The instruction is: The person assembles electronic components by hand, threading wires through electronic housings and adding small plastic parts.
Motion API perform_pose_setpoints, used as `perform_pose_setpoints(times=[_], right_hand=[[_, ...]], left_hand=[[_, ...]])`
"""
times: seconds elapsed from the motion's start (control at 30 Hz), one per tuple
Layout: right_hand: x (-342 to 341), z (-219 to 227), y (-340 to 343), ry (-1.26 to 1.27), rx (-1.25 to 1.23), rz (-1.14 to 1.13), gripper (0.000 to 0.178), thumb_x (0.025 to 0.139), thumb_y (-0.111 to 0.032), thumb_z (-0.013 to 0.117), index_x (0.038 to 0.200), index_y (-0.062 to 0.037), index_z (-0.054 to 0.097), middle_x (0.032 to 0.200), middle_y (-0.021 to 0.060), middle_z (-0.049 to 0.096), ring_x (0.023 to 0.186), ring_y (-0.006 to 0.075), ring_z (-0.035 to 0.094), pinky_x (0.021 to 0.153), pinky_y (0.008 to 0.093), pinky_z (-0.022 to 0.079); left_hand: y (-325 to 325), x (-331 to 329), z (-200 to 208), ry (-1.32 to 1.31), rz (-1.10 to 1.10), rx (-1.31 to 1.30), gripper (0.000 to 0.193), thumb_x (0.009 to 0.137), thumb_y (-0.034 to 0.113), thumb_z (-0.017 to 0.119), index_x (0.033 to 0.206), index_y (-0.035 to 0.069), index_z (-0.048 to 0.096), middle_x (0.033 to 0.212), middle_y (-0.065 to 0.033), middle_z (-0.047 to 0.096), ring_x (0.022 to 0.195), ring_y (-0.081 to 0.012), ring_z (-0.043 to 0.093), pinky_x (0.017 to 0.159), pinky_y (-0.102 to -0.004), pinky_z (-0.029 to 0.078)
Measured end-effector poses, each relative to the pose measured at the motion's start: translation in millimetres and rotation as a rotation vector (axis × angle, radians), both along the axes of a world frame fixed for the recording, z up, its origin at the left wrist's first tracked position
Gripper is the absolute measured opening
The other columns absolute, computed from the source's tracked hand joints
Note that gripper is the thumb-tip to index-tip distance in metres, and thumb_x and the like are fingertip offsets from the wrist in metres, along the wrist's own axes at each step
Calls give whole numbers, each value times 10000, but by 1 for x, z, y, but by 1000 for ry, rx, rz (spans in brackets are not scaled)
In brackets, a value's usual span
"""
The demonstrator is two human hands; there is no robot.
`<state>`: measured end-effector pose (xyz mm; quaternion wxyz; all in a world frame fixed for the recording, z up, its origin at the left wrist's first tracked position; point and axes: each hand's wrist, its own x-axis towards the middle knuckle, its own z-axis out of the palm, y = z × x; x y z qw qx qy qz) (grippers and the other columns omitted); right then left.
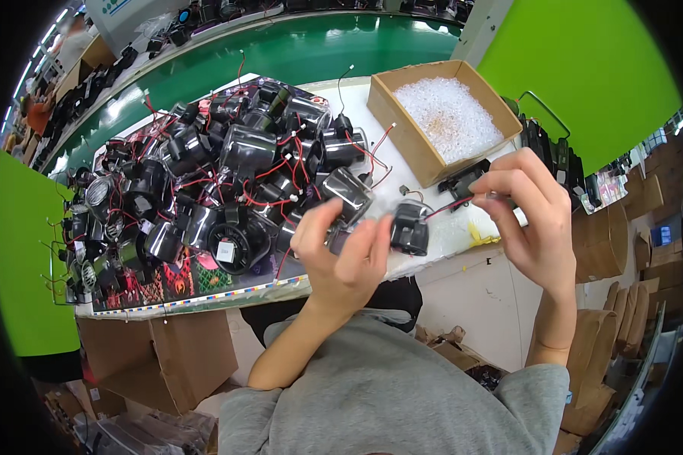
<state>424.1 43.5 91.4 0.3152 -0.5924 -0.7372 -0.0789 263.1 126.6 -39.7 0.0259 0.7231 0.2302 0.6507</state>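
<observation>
While the right hand (527, 216) pinched a red wire (448, 206), the black part (410, 230) was left of this pinch, just beside the left hand (343, 262), whose grip I could not tell. It seemed light and stiff, its body probably safer to hold than the wire.

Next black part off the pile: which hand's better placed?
Likely the left hand: it's beside the pile, while the right hand is farther off and appears to hold the red wire.
</observation>
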Motion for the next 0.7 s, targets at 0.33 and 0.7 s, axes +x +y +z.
perform_pose_setpoints(times=[0.33, 0.7], right_hand=[[-2, -9, -5, 112, -14, -32, 107, 749, 78, 584, 831, 12, 560, 735, 92, 582, 612, 212, 587, 545, 298, 460], [25, -52, -28, 711, -334, -35, 387, 846, -55, 580, 1226, -22, 517, 840, 16, 604, 604, 37, 430, 520, 194, 351]], left_hand=[[-19, 28, 7, 256, -519, -489, 502, 712, 140, 684, 1183, 65, 526, 1109, -177, 511, 985, -326, 538, 823, -363, 452], [-8, 48, -16, -47, -589, -704, 286, 762, 34, 571, 1037, -2, 502, 867, -165, 563, 754, -281, 572, 690, -358, 457]])
